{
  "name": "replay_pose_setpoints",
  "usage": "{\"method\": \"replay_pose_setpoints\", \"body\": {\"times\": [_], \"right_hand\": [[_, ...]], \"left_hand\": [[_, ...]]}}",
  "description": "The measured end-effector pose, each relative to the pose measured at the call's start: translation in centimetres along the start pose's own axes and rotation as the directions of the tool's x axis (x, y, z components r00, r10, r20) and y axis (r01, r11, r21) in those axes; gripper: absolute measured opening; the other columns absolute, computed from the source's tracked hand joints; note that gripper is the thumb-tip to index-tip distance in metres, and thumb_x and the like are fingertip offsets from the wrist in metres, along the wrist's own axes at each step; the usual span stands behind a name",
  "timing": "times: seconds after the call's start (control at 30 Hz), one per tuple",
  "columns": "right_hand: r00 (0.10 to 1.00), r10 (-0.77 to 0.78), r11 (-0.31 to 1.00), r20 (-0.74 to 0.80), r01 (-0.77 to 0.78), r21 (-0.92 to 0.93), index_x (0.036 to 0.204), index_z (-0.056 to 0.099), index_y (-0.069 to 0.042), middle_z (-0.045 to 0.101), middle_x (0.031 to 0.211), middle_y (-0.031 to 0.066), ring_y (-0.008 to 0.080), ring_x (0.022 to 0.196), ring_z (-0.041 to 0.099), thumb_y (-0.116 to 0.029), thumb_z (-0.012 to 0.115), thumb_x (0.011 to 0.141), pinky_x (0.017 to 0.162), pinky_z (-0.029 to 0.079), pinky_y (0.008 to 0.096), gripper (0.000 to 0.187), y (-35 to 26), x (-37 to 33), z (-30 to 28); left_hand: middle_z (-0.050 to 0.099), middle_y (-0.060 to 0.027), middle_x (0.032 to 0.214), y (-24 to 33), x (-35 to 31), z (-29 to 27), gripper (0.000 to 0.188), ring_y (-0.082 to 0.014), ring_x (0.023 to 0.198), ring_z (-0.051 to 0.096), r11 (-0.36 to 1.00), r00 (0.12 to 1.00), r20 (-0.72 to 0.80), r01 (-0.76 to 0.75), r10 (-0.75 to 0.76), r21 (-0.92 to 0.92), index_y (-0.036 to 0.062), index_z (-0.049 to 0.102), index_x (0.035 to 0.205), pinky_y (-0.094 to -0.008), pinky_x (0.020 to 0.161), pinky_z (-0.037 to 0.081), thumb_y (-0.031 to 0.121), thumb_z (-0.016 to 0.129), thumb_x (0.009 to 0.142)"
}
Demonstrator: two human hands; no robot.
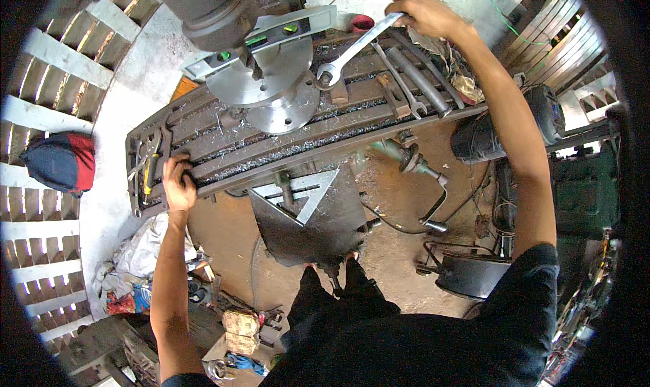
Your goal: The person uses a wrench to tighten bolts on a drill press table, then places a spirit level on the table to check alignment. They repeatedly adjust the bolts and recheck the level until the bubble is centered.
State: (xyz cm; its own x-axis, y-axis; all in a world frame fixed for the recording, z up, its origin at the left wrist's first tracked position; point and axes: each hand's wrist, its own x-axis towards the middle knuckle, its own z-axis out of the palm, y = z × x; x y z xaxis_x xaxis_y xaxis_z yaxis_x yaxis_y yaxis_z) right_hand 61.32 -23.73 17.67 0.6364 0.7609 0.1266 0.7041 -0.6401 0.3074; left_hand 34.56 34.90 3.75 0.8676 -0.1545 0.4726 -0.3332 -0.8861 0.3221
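Observation:
My right hand (423,13) is closed round the far end of a large steel wrench (362,48). The wrench slants down to the left, its open jaw at a nut or bolt head (326,79) on the slotted machine table (223,158). To the left of that jaw, a shiny round steel flange (283,109) with bolt holes sits under the machine's spindle head (220,21). My left hand (179,184) grips the table's front edge near its left end, fingers bent over the top. Pliers with yellow handles (150,174) lie just left of it.
A level (311,23) with green vials lies behind the flange. A smaller wrench (403,82), a metal bar (420,82) and blocks rest on the table's right part among metal shavings. Below hang a triangular square (298,196) and a crank handle (433,214).

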Motion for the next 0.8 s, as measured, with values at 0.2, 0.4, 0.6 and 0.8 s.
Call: {"method": "replay_pose_setpoints", "body": {"times": [0.2,0.4,0.6,0.8], "right_hand": [[0.999,0.032,0.992,0.001,-0.032,0.125,0.109,0.071,-0.017,0.067,0.102,0.008,0.0295,0.109,0.06,-0.027,0.07,0.083,0.093,0.04,0.0587,0.028,-0.5,0.1,-1.5],[0.987,-0.127,0.987,0.095,0.116,0.109,0.11,0.071,-0.016,0.068,0.104,0.0086,0.0306,0.111,0.06,-0.023,0.07,0.082,0.097,0.038,0.0618,0.029,2.0,4.9,-0.9],[0.975,0.032,0.968,0.221,-0.085,0.237,0.111,0.073,-0.018,0.073,0.106,0.0044,0.0254,0.107,0.066,-0.027,0.075,0.085,0.099,0.044,0.0452,0.028,1.5,2.6,-0.6],[0.961,0.161,0.92,0.223,-0.228,0.318,0.109,0.073,-0.011,0.074,0.108,0.0079,0.0306,0.104,0.067,-0.018,0.073,0.086,0.101,0.045,0.0462,0.024,0.2,-0.9,0.8]], "left_hand": [[0.062,-0.0183,0.111,0.2,0.0,0.1,0.02,-0.0397,0.104,0.056,0.999,0.999,0.008,0.036,-0.036,0.011,-0.0029,0.059,0.082,-0.0451,0.097,0.044,-0.002,0.046,0.067],[0.063,-0.0177,0.112,0.7,0.1,0.0,0.02,-0.0388,0.106,0.056,0.998,0.999,0.005,0.053,-0.053,0.02,-0.003,0.059,0.081,-0.045,0.099,0.044,-0.003,0.045,0.066],[0.062,-0.019,0.111,0.5,-0.1,0.0,0.021,-0.0399,0.106,0.056,0.999,0.999,-0.011,0.043,-0.043,-0.007,-0.0042,0.059,0.082,-0.0451,0.097,0.045,-0.004,0.044,0.067],[0.062,-0.0189,0.111,0.4,-0.2,0.0,0.019,-0.0403,0.105,0.056,1.0,0.999,-0.027,0.026,-0.026,-0.017,-0.0047,0.059,0.082,-0.0446,0.097,0.045,-0.005,0.046,0.068]]}}
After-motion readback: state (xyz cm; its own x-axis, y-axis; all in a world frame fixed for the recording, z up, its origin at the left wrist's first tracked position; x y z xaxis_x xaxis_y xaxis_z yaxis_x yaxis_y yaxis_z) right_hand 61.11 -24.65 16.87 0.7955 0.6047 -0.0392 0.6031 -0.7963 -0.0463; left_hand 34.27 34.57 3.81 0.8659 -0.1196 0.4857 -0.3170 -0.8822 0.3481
